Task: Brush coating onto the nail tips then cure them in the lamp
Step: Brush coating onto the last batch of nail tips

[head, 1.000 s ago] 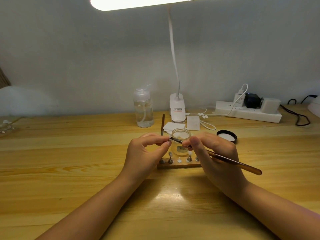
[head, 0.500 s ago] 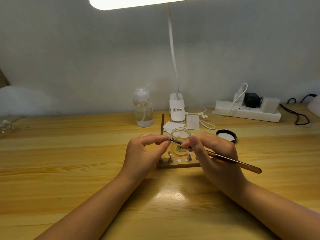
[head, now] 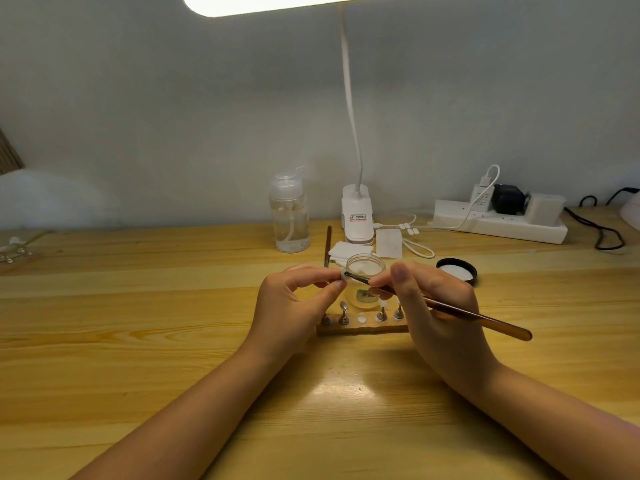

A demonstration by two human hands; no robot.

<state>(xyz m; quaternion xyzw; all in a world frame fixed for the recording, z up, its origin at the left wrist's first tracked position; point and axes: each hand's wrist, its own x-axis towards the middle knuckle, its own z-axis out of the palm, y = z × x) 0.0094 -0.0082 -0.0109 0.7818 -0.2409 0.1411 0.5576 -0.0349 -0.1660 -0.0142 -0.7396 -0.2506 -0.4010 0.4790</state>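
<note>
My left hand [head: 294, 303] pinches a small pale nail tip [head: 343, 274] between thumb and forefinger, just above the table. My right hand [head: 433, 306] grips a long brown brush [head: 478, 317]; its dark tip touches the nail tip. Behind the hands stands an open glass jar [head: 365, 284] of clear coating. A wooden holder [head: 360, 328] with several metal pegs lies in front of the jar, partly hidden by my right hand. The curing lamp shows only as a white edge [head: 632, 216] at the far right.
The jar's black lid [head: 456, 271] lies to the right. A clear pump bottle [head: 289, 216], a clip desk lamp base [head: 357, 216], white pads [head: 388, 242], a second brush [head: 327, 245] and a power strip [head: 498, 220] with cables line the back of the wooden table [head: 138, 323].
The brush tip has shifted slightly along the nail tip. Both hands stay in nearly the same place.
</note>
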